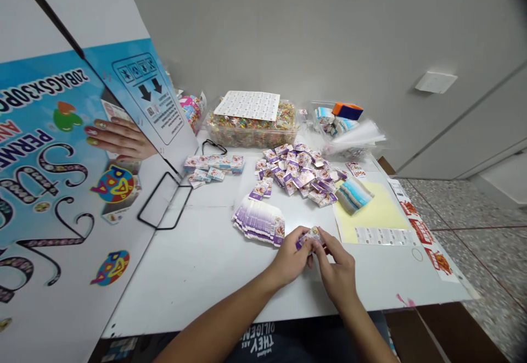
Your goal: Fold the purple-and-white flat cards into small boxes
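Note:
Both hands meet over the front of the white table, holding one small purple-and-white printed box (312, 233) between them. My left hand (291, 256) grips its left side. My right hand (336, 261) pinches the right side, with the thumb near the other thumb. The fingers hide much of the box. Just left of my hands lies a fanned stack of flat purple-and-white cartons (259, 220). Beyond it, a heap of small purple boxes (294, 171) is spread over the table.
A large printed display board (123, 187) stands at left. At the back are a clear tub of colourful pieces (251, 132) and a clear tray (329, 151) with an orange-and-blue block (347, 111). A blue banded bundle (354, 194) rests on yellow paper (376, 217). Small boxes (214, 163) line the left.

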The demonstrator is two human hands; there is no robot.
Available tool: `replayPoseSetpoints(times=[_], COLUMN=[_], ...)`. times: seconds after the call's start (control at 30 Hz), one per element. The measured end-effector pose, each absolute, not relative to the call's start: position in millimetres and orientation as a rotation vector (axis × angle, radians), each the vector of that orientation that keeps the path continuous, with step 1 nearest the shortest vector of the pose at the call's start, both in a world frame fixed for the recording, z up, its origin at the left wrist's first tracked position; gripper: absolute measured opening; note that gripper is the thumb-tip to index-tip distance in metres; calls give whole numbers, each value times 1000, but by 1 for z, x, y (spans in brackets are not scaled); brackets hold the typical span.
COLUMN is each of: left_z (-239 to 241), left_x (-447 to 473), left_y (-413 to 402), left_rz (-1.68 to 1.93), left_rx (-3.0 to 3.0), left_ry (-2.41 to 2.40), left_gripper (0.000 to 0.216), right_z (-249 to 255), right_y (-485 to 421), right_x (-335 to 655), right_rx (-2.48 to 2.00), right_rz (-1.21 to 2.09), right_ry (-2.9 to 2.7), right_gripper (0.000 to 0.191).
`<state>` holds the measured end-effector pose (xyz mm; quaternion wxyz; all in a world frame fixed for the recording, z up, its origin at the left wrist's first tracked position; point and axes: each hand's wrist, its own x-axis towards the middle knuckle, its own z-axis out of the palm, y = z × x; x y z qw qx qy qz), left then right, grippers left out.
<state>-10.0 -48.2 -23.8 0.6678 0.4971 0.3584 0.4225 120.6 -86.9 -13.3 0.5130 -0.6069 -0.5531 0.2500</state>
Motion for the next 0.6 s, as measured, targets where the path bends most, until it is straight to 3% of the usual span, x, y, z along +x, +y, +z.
replayPoseSetpoints(times=[0.27, 0.47, 0.6], left_z=[-33, -34, -33], left_x=[-1, -6, -9], left_y=[-59, -60, -61], left_rz=[908, 1447, 1564], left_rx=[1068, 926, 933], left_ry=[863, 784, 776], left_gripper=[47, 49, 43], right_z=[7, 29, 14], right_y=[-41, -7, -14], right_x=[146, 148, 132], right_rx=[-1312, -878, -1003], right_rz=[1056, 1193, 1238], right_ry=[-971, -947, -1204], right_gripper=[26, 36, 34])
